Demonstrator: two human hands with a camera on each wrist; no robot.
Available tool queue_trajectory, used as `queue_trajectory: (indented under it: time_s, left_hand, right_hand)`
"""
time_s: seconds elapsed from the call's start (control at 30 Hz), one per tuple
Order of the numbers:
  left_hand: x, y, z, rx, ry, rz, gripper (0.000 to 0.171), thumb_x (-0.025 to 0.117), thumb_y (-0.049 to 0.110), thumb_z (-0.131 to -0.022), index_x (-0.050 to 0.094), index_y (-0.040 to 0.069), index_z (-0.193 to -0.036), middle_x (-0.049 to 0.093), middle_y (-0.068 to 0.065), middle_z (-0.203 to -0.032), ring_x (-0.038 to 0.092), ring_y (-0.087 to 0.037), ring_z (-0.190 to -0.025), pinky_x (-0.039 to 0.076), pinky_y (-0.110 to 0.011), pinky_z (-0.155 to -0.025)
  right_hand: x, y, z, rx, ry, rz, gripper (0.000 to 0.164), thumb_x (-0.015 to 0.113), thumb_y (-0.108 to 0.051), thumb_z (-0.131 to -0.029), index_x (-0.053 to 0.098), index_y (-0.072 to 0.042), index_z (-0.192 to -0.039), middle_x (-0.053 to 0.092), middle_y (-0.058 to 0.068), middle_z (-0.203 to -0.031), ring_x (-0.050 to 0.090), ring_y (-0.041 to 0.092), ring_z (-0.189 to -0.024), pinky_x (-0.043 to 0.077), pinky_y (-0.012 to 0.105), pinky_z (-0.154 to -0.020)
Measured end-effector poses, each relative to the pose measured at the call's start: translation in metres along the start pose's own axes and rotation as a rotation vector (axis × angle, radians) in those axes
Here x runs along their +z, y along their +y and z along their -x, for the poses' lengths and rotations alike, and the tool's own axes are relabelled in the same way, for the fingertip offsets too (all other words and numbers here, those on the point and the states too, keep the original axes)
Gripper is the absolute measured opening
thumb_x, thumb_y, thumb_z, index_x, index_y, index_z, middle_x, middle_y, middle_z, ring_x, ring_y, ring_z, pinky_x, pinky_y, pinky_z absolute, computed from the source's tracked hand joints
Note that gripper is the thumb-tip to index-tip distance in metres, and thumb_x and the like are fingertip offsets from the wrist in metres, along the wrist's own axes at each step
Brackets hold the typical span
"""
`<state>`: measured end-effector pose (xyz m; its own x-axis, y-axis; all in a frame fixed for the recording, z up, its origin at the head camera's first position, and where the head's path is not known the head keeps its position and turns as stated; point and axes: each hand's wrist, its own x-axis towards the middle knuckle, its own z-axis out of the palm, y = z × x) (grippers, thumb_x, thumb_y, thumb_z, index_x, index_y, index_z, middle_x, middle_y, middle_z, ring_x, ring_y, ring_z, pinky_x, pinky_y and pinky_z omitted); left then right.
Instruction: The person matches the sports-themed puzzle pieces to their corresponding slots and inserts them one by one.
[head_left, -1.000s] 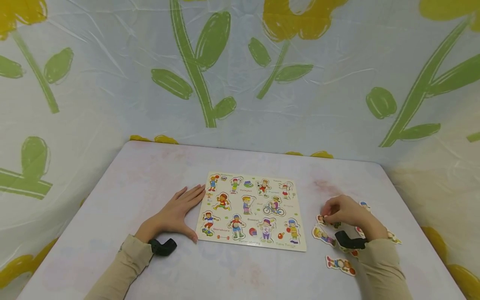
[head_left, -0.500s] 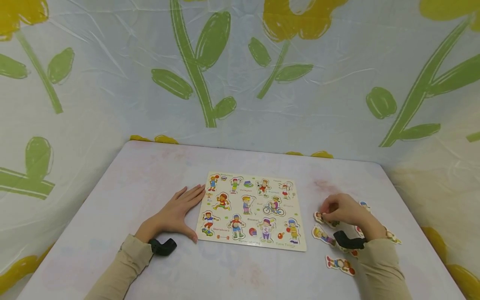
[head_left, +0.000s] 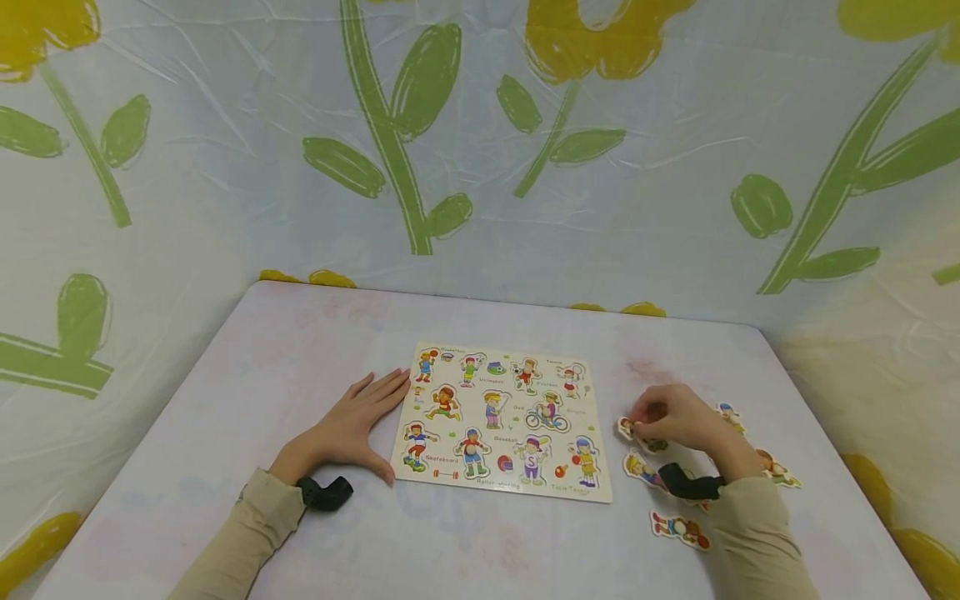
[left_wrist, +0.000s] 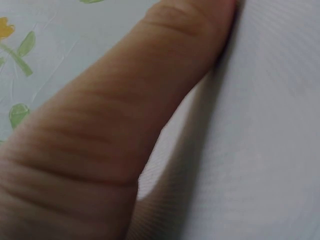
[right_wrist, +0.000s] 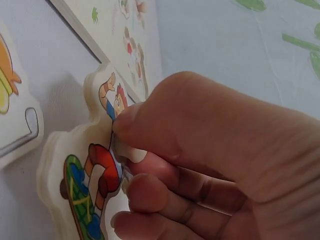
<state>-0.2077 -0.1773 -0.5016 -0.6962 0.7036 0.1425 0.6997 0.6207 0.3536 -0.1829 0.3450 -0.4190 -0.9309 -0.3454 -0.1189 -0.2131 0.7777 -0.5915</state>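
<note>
A wooden puzzle board (head_left: 465,417) with cartoon sports figures lies flat on the table. My left hand (head_left: 352,425) rests spread at its left edge, the fingertips and thumb touching that side. The left wrist view shows mostly one finger or the thumb (left_wrist: 115,100) close up against the white table. Right of the board, my right hand (head_left: 678,421) pinches a skateboarder puzzle piece (right_wrist: 107,170) between thumb and fingers. The piece is tilted in the right wrist view, and the fingers hide part of the figure.
Several loose figure pieces lie around my right hand. They include a basketball player piece (head_left: 678,530) nearest me, a golfer piece (head_left: 641,468) under the wrist, and another piece (head_left: 778,468) on the right. A flowered cloth (head_left: 480,167) hangs behind the table.
My right hand has moved slightly left toward the board, carrying the skateboarder piece off the other loose pieces. The left hand and the board have stayed put.
</note>
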Motion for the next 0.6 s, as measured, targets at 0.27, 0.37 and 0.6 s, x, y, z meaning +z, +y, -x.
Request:
queue_trajectory:
  time_s: [0.27,0.37,0.6]
  left_hand:
    - [0.000,0.001,0.001,-0.002,-0.006,0.013,0.143,0.063,0.092,-0.053,0.018,0.007,-0.159,0.011,-0.006,-0.166,0.010,-0.026,-0.152,0.005,-0.050,-0.120]
    - [-0.001,0.001,0.001,0.000,-0.003,0.012,0.143,0.063,0.092,-0.053,0.019,0.007,-0.159,0.011,-0.006,-0.166,0.010,-0.026,-0.152,0.005,-0.050,-0.120]
    - [-0.002,0.001,0.001,0.001,-0.004,-0.011,0.144,0.062,0.094,-0.053,0.019,0.006,-0.159,0.012,-0.006,-0.166,0.011,-0.027,-0.152,0.006,-0.051,-0.120]
  right_hand:
    - [0.005,-0.008,-0.002,-0.008,0.023,0.015,0.011,0.080,-0.008,-0.079,0.070,-0.009,-0.084,0.061,-0.002,-0.076,0.054,0.014,-0.070,0.048,0.024,-0.060]
    - [0.007,-0.011,-0.004,-0.012,0.030,0.013,0.011,0.079,-0.007,-0.079,0.069,-0.009,-0.084,0.061,-0.002,-0.076,0.054,0.014,-0.069,0.048,0.024,-0.059]
    - [0.011,-0.019,-0.007,-0.025,0.038,0.015,0.012,0.079,-0.006,-0.079,0.068,-0.009,-0.084,0.061,-0.002,-0.075,0.054,0.014,-0.068,0.048,0.024,-0.059]
